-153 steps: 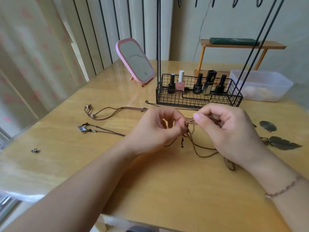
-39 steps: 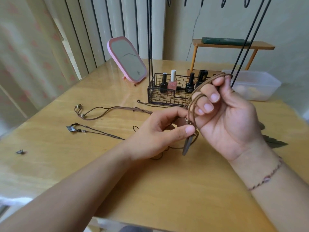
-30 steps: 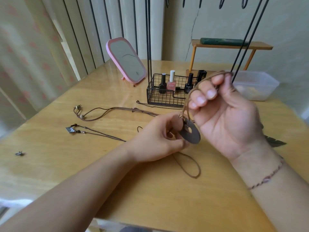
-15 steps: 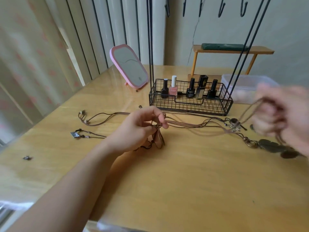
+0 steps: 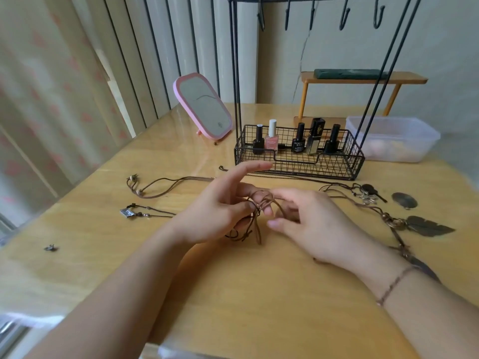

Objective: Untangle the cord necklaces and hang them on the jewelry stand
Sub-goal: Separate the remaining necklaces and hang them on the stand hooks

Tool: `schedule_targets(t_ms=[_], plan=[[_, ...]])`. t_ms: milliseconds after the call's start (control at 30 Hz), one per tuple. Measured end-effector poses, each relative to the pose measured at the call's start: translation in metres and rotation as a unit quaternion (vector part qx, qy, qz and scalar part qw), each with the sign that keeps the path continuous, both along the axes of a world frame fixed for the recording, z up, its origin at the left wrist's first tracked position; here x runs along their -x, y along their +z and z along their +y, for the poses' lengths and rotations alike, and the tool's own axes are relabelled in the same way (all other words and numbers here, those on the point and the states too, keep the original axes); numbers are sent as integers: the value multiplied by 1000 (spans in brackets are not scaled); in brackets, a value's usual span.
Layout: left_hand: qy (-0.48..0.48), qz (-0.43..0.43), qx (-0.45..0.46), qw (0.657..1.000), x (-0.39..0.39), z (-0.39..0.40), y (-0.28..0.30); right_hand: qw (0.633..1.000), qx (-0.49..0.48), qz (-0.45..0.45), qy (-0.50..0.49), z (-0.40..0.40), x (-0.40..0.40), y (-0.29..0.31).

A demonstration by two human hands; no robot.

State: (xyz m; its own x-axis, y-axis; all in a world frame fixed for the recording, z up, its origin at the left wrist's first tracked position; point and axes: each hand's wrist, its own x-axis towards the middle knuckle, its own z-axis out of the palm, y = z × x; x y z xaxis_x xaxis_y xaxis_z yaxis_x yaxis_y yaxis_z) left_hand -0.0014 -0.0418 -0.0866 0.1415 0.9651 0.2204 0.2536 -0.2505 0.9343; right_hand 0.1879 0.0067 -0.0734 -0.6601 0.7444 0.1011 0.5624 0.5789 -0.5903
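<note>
Between both hands (image 5: 220, 216), knotted cords (image 5: 255, 221) (looped)

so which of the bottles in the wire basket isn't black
The pink nail polish bottle with the white cap, second from the left in the wire basket. The other bottles are dark.

In the wire basket (image 5: 298, 164), one black bottle (image 5: 298, 141) carries pale lettering, too blurred to read. The gold-and-black tube (image 5: 315, 136) beside it bears vertical letters, likewise illegible.
</note>
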Motion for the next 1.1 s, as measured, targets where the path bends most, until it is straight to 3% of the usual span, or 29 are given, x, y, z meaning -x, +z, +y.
schedule_targets(t_ms=[67, 133, 267, 367, 500, 633, 800, 900, 967, 1033, 1100], plan=[[47, 25, -7, 999, 2, 0, 0, 1000, -28, 3, -12, 6, -10, 5], [102, 71, -13, 992, 4, 0, -1, 999, 12, 33, -16, 12, -25, 13], [132, 110, -6, 985, 7, 1, -1, 970, 128, 207, -4, 21, -47, 27], [149, 150, -7, 977, 9, 1, 0, 956, 150, 254, 5, 26, -58, 34], [217, 248, 6, 944, 13, 1, -1, 935, 174, 309, -9, 29, -68, 44], [298, 286, 36, 910, 19, 2, -1, 912, 183, 366, -23, 32, -75, 50], [370, 277, 68, 884, 27, 0, 3, 922, 171, 347, -19, 30, -75, 49], [361, 316, -39, 876, 18, -4, 1, 936, 162, 311, -1, 23, -66, 46], [271, 256, -130, 919, 3, -6, 1, 939, 175, 293, 38, 17, -56, 41], [133, 105, -120, 978, -16, -7, 3, 934, 201, 287, 74, 11, -45, 36], [29, -18, -91, 995, -28, -5, 3, 930, 213, 286, 91, 7, -36, 32]])
